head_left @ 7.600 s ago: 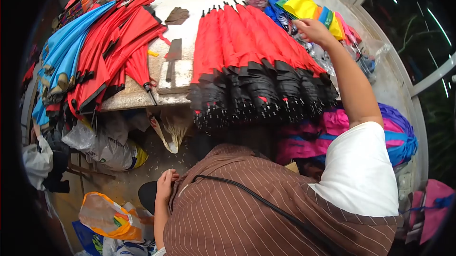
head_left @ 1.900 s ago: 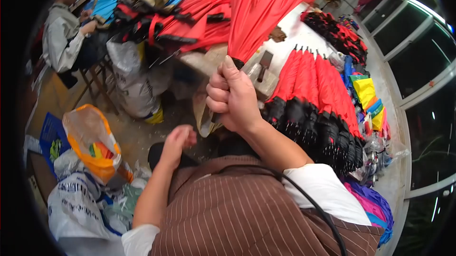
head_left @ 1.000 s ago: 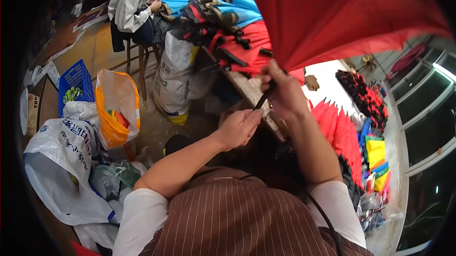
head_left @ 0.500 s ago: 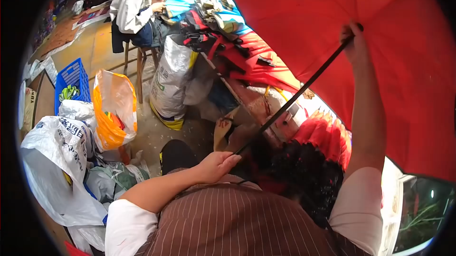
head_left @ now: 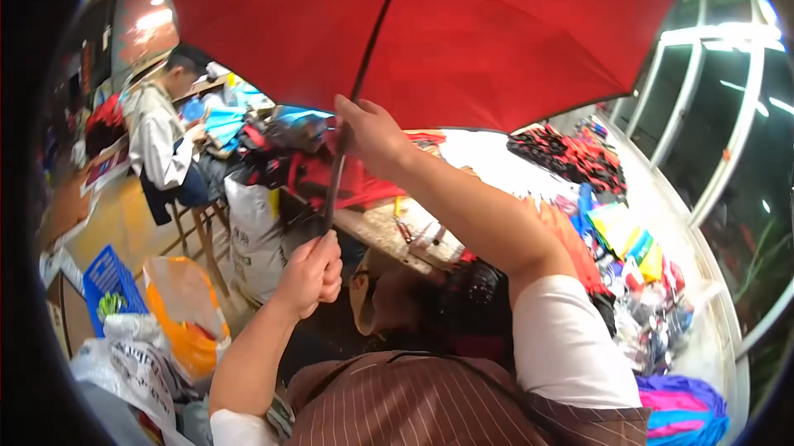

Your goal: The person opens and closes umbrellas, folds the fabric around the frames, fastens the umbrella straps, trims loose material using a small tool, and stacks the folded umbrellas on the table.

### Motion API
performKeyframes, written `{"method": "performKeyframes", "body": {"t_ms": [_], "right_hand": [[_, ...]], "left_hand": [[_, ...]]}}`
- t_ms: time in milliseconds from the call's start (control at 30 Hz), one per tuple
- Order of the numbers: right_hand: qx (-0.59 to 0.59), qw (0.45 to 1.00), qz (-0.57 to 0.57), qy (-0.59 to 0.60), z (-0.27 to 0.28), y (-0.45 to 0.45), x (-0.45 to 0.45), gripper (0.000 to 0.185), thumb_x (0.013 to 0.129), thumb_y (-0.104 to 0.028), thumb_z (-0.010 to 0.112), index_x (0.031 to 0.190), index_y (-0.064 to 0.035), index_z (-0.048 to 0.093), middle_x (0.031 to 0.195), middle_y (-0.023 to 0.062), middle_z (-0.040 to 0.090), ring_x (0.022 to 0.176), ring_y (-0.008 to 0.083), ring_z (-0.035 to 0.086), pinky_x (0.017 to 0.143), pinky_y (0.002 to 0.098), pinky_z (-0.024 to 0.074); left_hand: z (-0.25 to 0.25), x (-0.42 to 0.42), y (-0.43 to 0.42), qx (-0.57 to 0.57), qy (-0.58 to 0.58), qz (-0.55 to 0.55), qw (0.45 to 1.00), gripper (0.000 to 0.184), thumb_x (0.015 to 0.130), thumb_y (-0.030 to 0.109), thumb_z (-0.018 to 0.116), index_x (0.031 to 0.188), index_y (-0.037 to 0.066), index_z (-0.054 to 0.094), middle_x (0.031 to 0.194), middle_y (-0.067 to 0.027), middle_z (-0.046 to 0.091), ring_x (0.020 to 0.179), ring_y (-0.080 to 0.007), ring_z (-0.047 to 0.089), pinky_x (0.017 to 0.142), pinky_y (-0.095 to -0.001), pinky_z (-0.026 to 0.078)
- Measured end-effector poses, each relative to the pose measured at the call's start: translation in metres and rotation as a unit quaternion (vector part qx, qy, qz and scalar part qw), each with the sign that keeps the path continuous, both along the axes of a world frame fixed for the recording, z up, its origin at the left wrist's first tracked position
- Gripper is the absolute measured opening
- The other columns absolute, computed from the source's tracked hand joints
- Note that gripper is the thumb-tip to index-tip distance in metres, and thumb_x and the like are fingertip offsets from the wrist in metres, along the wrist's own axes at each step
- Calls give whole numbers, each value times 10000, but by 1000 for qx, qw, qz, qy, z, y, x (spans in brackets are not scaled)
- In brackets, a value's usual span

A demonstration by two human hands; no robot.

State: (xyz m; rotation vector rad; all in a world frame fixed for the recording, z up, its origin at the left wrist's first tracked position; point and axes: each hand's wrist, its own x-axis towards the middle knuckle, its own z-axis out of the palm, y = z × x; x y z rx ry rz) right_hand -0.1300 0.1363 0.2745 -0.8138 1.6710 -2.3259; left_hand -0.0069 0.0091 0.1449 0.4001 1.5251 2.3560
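An opened red umbrella [head_left: 480, 41] fills the top of the view, its inside turned toward me. Its dark shaft [head_left: 370, 53] slants down from a black hub at the canopy's centre. My left hand [head_left: 310, 275] is closed in a fist round the shaft's lower end, hiding whatever grip is there. Higher up, my right hand [head_left: 370, 138] wraps round the middle of the shaft, below the canopy's edge.
A person [head_left: 161, 136] sits at the left by the cluttered worktable [head_left: 397, 235]. White sacks [head_left: 252, 239], an orange-and-white bag [head_left: 186, 305] and a blue crate [head_left: 112, 281] stand on the floor. Colourful folded fabric [head_left: 628, 239] lies at right, near windows [head_left: 728, 140].
My right hand has come down the shaft, away from the hub. The umbrella now stands more upright and further left in view. My left hand is raised, and the view has turned right and up.
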Motion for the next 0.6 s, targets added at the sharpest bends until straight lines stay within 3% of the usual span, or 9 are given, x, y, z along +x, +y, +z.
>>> {"method": "performKeyframes", "body": {"t_ms": [100,267,367,400,433,467,500,567,600], "right_hand": [[18,991,-121,59,7,13,-24,280,945,-307,463,806,-65,485,674,73,542,555,180,530,514,330,441],[-54,973,-199,101,37,71,-94,426,944,-424,377,729,-81,512,509,70,506,417,193,481,419,335,401],[-95,956,-265,80,70,118,-106,398,956,-398,433,899,-7,475,616,127,547,443,200,491,400,320,406],[-110,961,-222,121,75,140,-121,388,959,-388,432,899,-5,456,639,122,544,475,209,511,417,325,427],[-240,933,-267,41,90,140,-108,385,963,-335,434,719,-41,481,655,112,549,439,180,478,384,325,399],[-190,942,-264,78,93,157,-112,336,943,-341,477,751,-67,507,636,79,518,457,159,460,384,284,375],[-139,950,-256,116,100,177,-114,291,922,-348,521,783,-93,534,617,47,487,475,139,441,384,242,350],[-220,972,82,-4,135,229,-140,295,947,-329,466,810,-79,543,600,52,489,437,138,433,347,243,304],[-223,965,104,-91,155,253,-138,287,948,-312,463,812,-71,540,614,56,496,447,135,441,347,235,300]], "left_hand": [[-4,5,14,-4,24,-1,1000,363,990,373,370,715,138,349,502,42,234,364,-70,182,361,-251,181],[-27,14,47,-22,35,-11,999,343,990,351,384,729,129,369,513,43,261,374,-72,200,365,-243,184],[-45,17,55,-89,20,-17,996,298,986,333,410,782,116,428,551,49,330,413,-64,275,386,-230,225],[-51,20,55,-89,0,-21,996,298,986,333,410,782,116,428,551,49,330,413,-64,275,386,-230,225],[-53,21,54,-95,11,-23,995,280,982,324,424,802,111,446,568,50,352,431,-60,298,398,-224,243],[-54,21,53,-101,22,-24,994,263,978,316,438,821,106,463,585,51,374,449,-57,320,409,-218,261],[-56,21,52,-104,34,-23,994,247,974,307,452,841,101,480,601,53,396,467,-53,343,421,-212,279],[-61,22,50,-75,11,-29,997,238,969,302,464,849,97,486,610,51,410,477,-50,357,432,-207,293],[-64,22,48,-54,10,-34,998,230,965,296,477,857,94,492,618,49,424,487,-47,372,443,-202,306]]}}
